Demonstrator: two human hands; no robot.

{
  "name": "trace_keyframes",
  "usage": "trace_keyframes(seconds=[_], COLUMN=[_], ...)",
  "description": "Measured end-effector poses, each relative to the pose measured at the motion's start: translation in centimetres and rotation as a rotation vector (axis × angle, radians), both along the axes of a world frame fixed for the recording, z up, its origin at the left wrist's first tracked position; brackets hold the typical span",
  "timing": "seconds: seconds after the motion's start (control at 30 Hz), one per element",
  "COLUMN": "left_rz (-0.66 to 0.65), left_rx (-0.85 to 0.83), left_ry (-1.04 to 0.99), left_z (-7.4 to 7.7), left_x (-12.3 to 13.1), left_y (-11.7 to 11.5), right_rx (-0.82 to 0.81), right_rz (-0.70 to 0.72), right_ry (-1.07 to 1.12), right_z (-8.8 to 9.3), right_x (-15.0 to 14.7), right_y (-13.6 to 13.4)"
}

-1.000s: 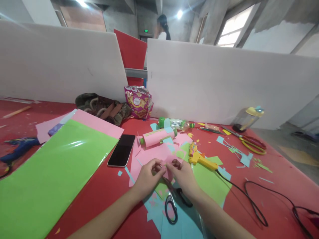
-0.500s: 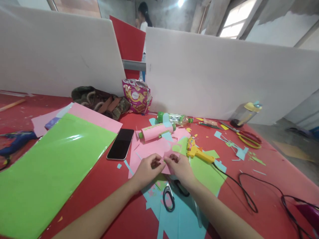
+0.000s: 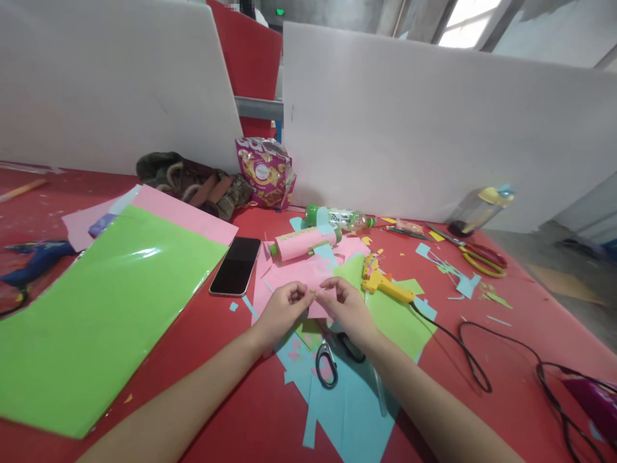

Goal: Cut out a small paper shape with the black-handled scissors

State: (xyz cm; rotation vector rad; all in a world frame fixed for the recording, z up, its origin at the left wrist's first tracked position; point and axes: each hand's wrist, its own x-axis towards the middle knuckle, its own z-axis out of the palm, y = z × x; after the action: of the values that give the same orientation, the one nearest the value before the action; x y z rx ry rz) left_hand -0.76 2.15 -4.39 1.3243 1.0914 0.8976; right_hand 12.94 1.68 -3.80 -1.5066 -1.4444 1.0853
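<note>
My left hand and my right hand meet over the red table, fingers pinched together on a tiny green paper scrap held between them. Beneath them lies a pink paper sheet and a green sheet. Black-handled scissors rest on blue paper just below my hands. A yellow glue gun lies right of my right hand. A bottle wrapped in pink paper lies beyond the hands.
A black phone lies left of the pink sheet, beside a large green sheet. A blue glue gun sits far left. Red-and-yellow scissors, a water bottle, a snack bag and white partitions stand behind. A black cord trails right.
My view has tilted down slightly. Both hands have lifted a little away from me, still pinched together on the small scrap.
</note>
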Motion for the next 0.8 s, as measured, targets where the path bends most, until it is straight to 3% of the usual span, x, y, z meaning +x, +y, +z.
trace_keyframes(seconds=[0.8], left_rz=[0.056], left_rx=[-0.097], left_ry=[-0.06], left_z=[0.24], left_x=[-0.56], left_y=[0.26], right_rx=[0.046], right_rz=[0.148], right_ry=[-0.12], right_z=[0.17], right_x=[0.58], right_y=[0.11])
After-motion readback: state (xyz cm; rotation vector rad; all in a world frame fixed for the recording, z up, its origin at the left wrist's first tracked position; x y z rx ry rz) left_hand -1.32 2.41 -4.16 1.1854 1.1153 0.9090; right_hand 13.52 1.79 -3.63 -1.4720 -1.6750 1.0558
